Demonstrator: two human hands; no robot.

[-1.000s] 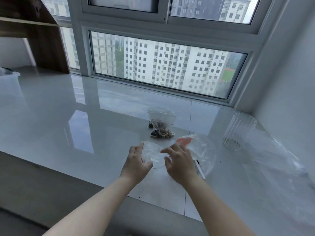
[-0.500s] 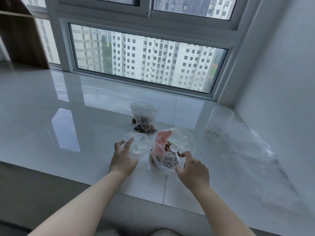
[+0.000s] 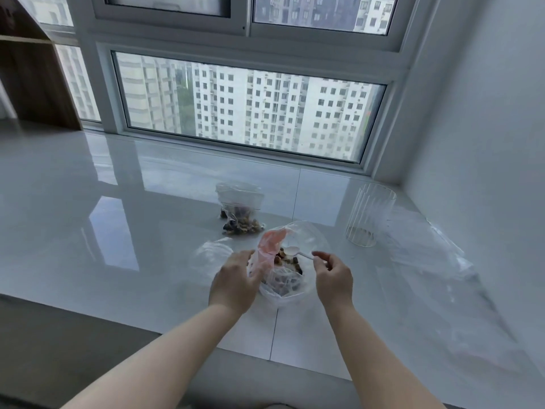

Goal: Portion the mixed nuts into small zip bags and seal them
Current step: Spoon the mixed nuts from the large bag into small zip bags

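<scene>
A large clear bag of mixed nuts (image 3: 284,283) with a pink strip at its mouth sits open on the glossy white ledge (image 3: 118,219). My left hand (image 3: 234,280) grips the bag's left rim by the pink strip. My right hand (image 3: 333,274) pinches the handle of a small white plastic spoon (image 3: 292,250), whose bowl hangs over the nuts. An empty small zip bag (image 3: 211,255) lies just left of my left hand. Behind stands a small zip bag with nuts in it (image 3: 240,212).
A ribbed clear glass (image 3: 368,218) stands at the right. Beside it lies a big sheet of clear plastic (image 3: 436,261), reaching toward the wall. The window frame runs along the back, and a wooden shelf unit (image 3: 32,69) stands far left.
My left hand left the empty small bag and took the big bag's rim. My right hand picked up the white spoon and brought it over the nuts. The camera moved closer.
</scene>
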